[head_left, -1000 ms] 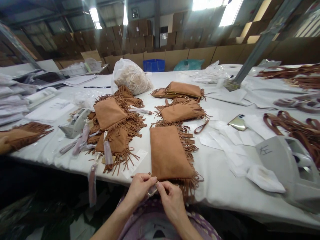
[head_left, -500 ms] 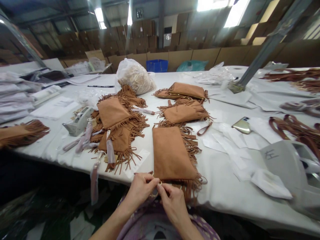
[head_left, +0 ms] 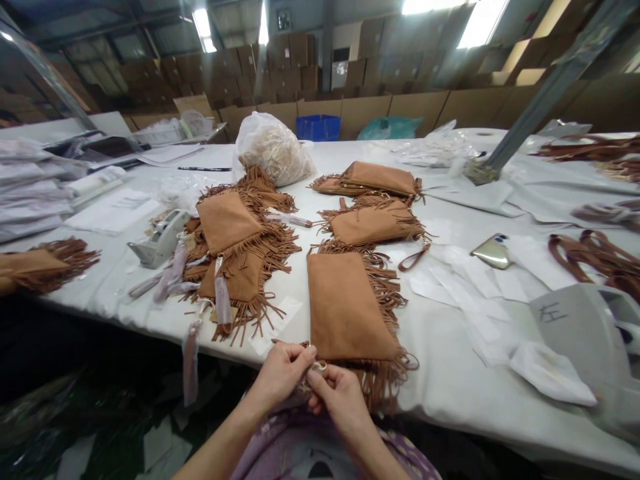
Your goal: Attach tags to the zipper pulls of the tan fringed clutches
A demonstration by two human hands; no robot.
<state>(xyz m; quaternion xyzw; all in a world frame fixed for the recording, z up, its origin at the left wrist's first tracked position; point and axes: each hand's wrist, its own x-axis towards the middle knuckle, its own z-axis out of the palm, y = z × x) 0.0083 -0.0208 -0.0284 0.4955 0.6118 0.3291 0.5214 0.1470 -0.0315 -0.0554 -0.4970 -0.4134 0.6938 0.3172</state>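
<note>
A brown fringed pouch (head_left: 350, 307) lies flat at the table's front edge, its fringe hanging to the right and over the edge. By its lower left corner, both my hands are closed in a pinch. My left hand (head_left: 283, 370) grips a small metal clasp at that corner, mostly hidden by the fingers. My right hand (head_left: 343, 395) pinches a gold-coloured metal ring (head_left: 320, 366), close against the left fingertips. What hangs below the fingers is too small to make out.
More fringed pouches (head_left: 230, 223) with wrapped straps are piled at left, others (head_left: 375, 223) behind. A tape dispenser (head_left: 160, 239) stands left, a larger one (head_left: 585, 333) right. A phone (head_left: 493, 251) lies among white papers. A metal post (head_left: 550, 87) rises at right. Another person's hand (head_left: 7, 285) touches a pouch at far left.
My right fingers have curled in and the ring now shows tilted between the two hands. The far-left pouch has shifted slightly, with a hand now showing there. The view has turned slightly left.
</note>
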